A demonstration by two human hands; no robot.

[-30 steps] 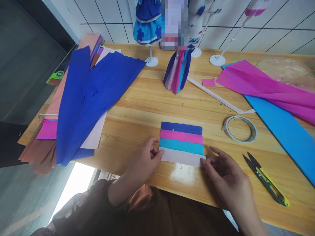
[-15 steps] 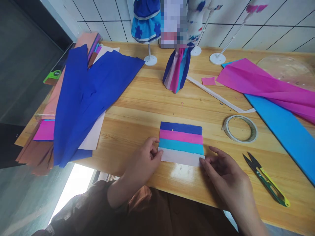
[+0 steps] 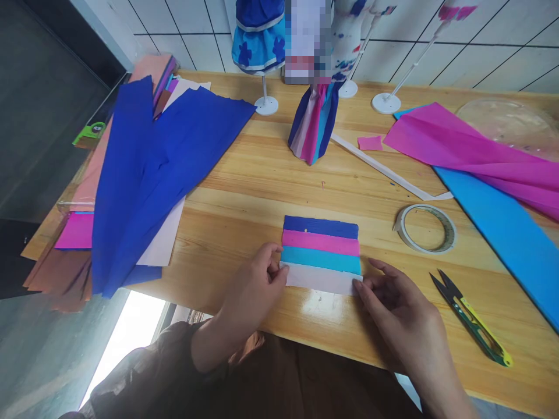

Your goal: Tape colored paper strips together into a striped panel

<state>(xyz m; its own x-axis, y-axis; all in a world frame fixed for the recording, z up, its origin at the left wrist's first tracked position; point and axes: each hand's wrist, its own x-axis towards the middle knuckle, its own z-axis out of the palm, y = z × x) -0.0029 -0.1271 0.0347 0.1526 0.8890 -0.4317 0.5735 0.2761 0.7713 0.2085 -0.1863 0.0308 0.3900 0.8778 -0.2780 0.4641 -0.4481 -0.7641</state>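
Note:
A white paper strip [image 3: 321, 279] lies along the near edge of a small striped panel, just below its light blue stripe [image 3: 321, 260]. Above that run a pink stripe [image 3: 321, 242] and a dark blue stripe [image 3: 321, 227]. My left hand [image 3: 257, 279] pinches the white strip's left end between thumb and fingers. At the right end, my right hand [image 3: 395, 305] pinches the same strip, its thumb on the corner. The panel rests flat on the wooden table [image 3: 236, 192].
Right of the panel lie a tape roll [image 3: 425, 228] and yellow-green thread snips [image 3: 471, 317]. Pink paper [image 3: 476, 148] and blue paper [image 3: 502, 227] cover the far right. Dark blue paper [image 3: 170, 157] spreads at left. Doll-sized dresses [image 3: 258, 43] on stands line the back.
Both hands stay at the ends of the white strip, almost still. The whole view has shifted very slightly.

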